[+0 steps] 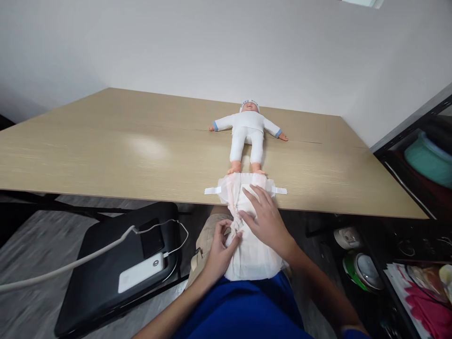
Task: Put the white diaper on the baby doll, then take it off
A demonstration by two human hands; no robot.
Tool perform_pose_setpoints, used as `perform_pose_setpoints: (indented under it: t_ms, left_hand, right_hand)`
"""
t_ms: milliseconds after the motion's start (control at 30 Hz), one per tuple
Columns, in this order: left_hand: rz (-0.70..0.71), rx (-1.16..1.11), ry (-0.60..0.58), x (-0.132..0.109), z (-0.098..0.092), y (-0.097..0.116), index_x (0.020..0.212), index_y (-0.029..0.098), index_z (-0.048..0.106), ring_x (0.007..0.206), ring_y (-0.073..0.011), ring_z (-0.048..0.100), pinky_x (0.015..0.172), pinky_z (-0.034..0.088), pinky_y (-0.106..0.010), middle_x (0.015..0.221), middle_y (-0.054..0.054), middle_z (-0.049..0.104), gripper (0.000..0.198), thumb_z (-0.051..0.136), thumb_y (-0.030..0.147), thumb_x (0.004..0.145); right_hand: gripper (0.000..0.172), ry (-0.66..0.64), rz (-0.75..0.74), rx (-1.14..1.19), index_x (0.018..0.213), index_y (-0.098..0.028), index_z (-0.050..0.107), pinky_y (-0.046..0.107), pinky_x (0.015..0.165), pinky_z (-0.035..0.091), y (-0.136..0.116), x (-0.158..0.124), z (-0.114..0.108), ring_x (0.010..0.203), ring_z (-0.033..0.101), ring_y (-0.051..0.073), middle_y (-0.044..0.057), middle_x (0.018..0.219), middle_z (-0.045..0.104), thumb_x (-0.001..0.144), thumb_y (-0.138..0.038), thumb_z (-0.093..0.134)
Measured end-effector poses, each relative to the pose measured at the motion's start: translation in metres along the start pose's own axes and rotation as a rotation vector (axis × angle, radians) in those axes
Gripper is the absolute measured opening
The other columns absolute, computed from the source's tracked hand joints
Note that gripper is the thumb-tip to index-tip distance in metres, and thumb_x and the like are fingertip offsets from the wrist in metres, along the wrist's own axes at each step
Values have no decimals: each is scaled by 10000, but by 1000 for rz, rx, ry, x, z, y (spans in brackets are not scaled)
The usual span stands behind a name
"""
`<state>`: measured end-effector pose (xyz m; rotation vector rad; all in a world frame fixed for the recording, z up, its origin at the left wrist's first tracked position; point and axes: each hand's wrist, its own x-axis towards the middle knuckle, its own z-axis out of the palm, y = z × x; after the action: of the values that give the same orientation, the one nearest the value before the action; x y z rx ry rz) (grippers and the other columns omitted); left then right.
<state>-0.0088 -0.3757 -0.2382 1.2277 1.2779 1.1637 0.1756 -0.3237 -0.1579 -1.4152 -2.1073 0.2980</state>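
Lying under spread right hand (pixel 267 219), edge pinched in left hand (pixel 223 247): white diaper (pixel 253 261).

The pale wooden table (pixel 141 162) carries a doll (pixel 247 121) in white clothes, on its back with arms spread, and one end of a diaper (pixel 253 254) overhanging the near edge.

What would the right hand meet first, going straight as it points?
Beyond the diaper beneath it, the right hand would probably meet the doll's foot on picture left; depth is unclear.
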Motion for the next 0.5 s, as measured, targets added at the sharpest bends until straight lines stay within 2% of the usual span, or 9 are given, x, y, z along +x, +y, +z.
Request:
perform_pose_setpoints:
  t_ms: [67, 133, 233, 300, 367, 433, 500]
  left_hand:
    - [122, 62, -6, 3, -8, 4, 1269, 339, 582, 1178, -287, 759, 1023, 624, -433, 1250, -94, 725, 454, 832, 480, 917]
    - [285, 149, -22, 14, -25, 13, 1321, 341, 575, 1134, -295, 778, 1031, 624, -470, 1217, -103, 752, 457, 808, 429, 938]
    - [467, 368, -93, 51, -61, 37, 1266, 340, 667, 1183, -330, 763, 1085, 603, -524, 1213, -118, 777, 316, 754, 408, 970]
    - [527, 553, -169, 91, -81, 57, 1240, 340, 725, 1271, -357, 725, 1145, 569, -558, 1298, -130, 773, 260, 703, 394, 987]
    - [574, 759, -235, 140, -88, 79, 1340, 358, 734, 1396, -369, 657, 1229, 502, -599, 1433, -114, 742, 358, 627, 312, 1001]
    - [636, 955, -273, 192, -81, 97, 1479, 354, 690, 1528, -388, 546, 1289, 418, -641, 1583, -105, 665, 530, 597, 216, 976]
    - [728, 1104, -365, 237, -62, 110, 1594, 332, 617, 1640, -401, 410, 1328, 348, -649, 1730, -101, 540, 686, 613, 153, 932]
  right_hand:
    - [642, -79, -2, -60, 1702, -190, 526, 575, 1376, 375, 8, 20, 15, 1692, 374, 358, 178, 1790, 456, 1131, -473, 600]
    - [644, -126, 12, -108, 1710, -181, 517, 593, 1387, 334, 16, 31, 30, 1709, 346, 363, 189, 1824, 399, 1140, -473, 589]
    - [622, -120, 23, -148, 1714, -206, 519, 614, 1392, 289, 22, 35, 45, 1709, 348, 363, 188, 1830, 390, 1158, -483, 548]
    - [618, -96, 27, -151, 1717, -239, 520, 615, 1389, 284, 23, 34, 50, 1702, 358, 361, 172, 1832, 395, 1158, -502, 540]
    - [617, -82, 29, -148, 1718, -259, 517, 621, 1382, 287, 24, 32, 53, 1696, 364, 363, 159, 1834, 395, 1156, -513, 536]
    - [622, -74, 29, -142, 1724, -267, 508, 630, 1374, 290, 24, 30, 54, 1691, 366, 369, 153, 1833, 399, 1155, -518, 531]
    - [630, -66, 24, -139, 1727, -266, 503, 631, 1366, 299, 25, 29, 55, 1681, 379, 376, 154, 1824, 415, 1151, -521, 530]
